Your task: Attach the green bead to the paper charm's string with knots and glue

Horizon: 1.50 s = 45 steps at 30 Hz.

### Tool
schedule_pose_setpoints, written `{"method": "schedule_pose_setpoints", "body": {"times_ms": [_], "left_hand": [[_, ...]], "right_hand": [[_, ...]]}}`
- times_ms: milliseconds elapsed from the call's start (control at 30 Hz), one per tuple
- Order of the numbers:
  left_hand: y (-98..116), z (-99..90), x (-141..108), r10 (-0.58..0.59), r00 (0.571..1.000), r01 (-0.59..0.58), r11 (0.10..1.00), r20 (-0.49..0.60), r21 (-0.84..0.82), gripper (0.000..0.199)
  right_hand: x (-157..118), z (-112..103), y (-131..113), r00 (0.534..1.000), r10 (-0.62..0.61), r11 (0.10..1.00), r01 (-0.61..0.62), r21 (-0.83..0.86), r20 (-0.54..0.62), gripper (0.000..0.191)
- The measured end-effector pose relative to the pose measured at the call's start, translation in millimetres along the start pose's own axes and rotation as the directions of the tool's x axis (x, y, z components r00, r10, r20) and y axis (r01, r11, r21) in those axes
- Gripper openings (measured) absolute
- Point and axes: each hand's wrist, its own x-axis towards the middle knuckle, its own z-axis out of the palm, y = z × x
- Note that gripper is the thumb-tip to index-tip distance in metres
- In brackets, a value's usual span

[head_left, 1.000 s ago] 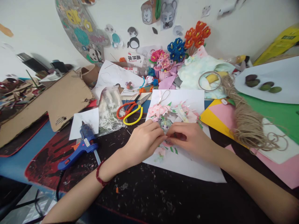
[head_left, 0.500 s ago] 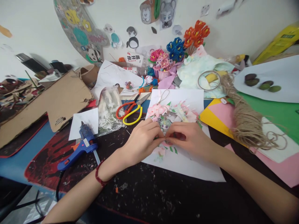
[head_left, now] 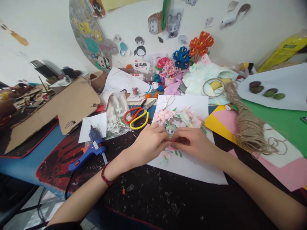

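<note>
Over a white sheet of paper (head_left: 203, 174), my left hand (head_left: 153, 140) and my right hand (head_left: 192, 140) meet with their fingertips pinched together. Whatever lies between the fingers is too small and too covered to make out. Just behind them is a cartoon figure cutout (head_left: 170, 128) with green hair, partly hidden by my hands. Pink and green paper scraps (head_left: 189, 118) surround it. A pink dotted piece (head_left: 163, 115) with a cord loop (head_left: 169, 101) lies at the sheet's upper left. Small green and pink bits (head_left: 165, 157) show below my hands.
Left of my hands are a blue glue gun (head_left: 92, 148) on white paper, a plastic bag of white cords (head_left: 118, 118) and red-and-yellow scissors (head_left: 140, 117). Cardboard (head_left: 52, 111) lies farther left. On the right sits a twine bundle (head_left: 249, 124); pipe-cleaner flowers (head_left: 181, 57) stand behind.
The whole view has shifted slightly, showing more of the wall at the top. Both hands stay pinched together at the same place on the paper.
</note>
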Motion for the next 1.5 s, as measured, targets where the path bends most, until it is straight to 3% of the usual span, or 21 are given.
{"method": "schedule_pose_setpoints", "body": {"times_ms": [233,700,967,1100,1267,1400,1500], "left_hand": [[-1,-6.5,10,0.060,0.998,-0.058,0.996,0.023,-0.063,0.018],[-3,9.0,11,-0.123,0.989,0.104,0.974,-0.080,-0.203,0.024],[-6,13.7,10,-0.165,0.981,0.141,0.970,-0.107,-0.199,0.028],[-10,4.8,7,-0.117,0.992,0.106,0.980,-0.055,-0.170,0.015],[-14,-6.2,4,-0.082,0.996,0.084,0.983,0.016,-0.163,0.017],[-12,-6.3,4,-0.037,0.999,0.041,0.982,0.027,-0.184,0.012],[-10,-3.2,5,0.009,1.000,-0.007,0.984,0.012,-0.175,0.019]], "right_hand": [[0,0,-2,1.000,-0.018,0.999,0.019,-0.030,0.006,0.010],[1,0,1,1.000,-0.024,0.998,0.025,-0.051,0.018,0.011],[1,1,1,1.000,-0.019,0.997,0.020,-0.071,0.010,0.013],[0,1,1,1.000,-0.006,0.997,0.008,-0.072,0.017,0.012],[0,0,0,1.000,-0.021,0.997,0.022,-0.073,0.013,0.014],[0,0,-1,1.000,-0.020,0.997,0.020,-0.073,0.008,0.015],[0,0,-1,1.000,-0.020,0.997,0.020,-0.075,0.001,0.016]]}}
